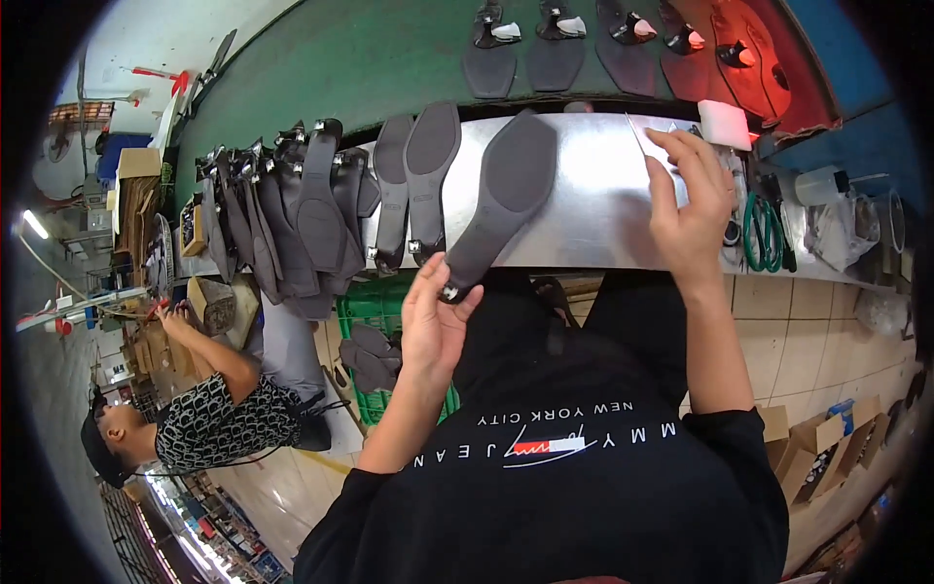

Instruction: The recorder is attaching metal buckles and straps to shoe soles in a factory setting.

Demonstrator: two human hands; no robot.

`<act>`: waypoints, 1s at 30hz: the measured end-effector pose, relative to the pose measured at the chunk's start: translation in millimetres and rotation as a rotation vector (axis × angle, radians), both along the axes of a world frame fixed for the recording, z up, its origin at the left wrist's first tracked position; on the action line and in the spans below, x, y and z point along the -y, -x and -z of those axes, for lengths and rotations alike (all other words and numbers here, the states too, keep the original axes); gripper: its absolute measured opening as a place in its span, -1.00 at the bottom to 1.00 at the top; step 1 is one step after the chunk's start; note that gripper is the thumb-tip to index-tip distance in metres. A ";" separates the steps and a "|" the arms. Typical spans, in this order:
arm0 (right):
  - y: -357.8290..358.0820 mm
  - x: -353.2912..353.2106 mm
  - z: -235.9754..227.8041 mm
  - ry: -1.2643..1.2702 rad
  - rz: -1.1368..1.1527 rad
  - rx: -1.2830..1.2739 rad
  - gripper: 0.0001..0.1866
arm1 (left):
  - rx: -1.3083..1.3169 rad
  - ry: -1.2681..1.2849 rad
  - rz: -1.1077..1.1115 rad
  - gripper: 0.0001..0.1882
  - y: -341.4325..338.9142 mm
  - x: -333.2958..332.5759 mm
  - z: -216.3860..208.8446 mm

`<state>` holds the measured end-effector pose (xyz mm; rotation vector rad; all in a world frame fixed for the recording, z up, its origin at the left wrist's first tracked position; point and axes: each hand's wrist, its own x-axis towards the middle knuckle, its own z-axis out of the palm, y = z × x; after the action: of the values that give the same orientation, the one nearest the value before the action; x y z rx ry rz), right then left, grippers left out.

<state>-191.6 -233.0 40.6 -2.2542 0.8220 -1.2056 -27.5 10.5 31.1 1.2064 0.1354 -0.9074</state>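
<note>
My left hand [436,326] grips a dark grey sandal [520,170] by its near end, where a small shiny ornament shows. Its sole faces up, and it slants over the metal work surface [593,146]. Over the right part of that surface, my right hand [689,200] pinches a thin, pale, pointed tool [636,134] between thumb and fingers; its exact kind is too small to make out. Left of the held sandal lie two similar sandals [431,151] side by side, soles up.
A thick row of dark sandals [316,214] leans at the left. More sandals [555,54] line the green table beyond. A white block [725,125] and green-handled scissors [762,234] lie at right. Below stands a green crate [370,302]. A co-worker [224,409] works at far left.
</note>
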 end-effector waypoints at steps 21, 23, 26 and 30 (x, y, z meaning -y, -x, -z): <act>7.1 -123.4 29.2 -0.933 -0.585 -0.007 -0.54 | -0.793 0.174 -0.006 -0.77 32.0 37.3 -0.2; 5.7 -122.6 30.3 -0.922 -0.575 0.023 -0.57 | -0.729 0.220 0.028 -0.78 33.3 35.3 -0.1; 6.3 -120.7 31.0 -1.008 -0.567 0.094 -0.64 | -0.776 0.218 0.040 -0.80 31.8 32.4 4.3; 7.8 -106.1 21.1 -1.475 -0.612 0.128 -0.69 | -0.628 0.108 0.054 -0.71 31.6 31.9 0.8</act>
<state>-199.3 -126.8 19.5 -1.0088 0.5498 -0.1950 -59.1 -21.4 30.2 0.7950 0.5509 -1.3023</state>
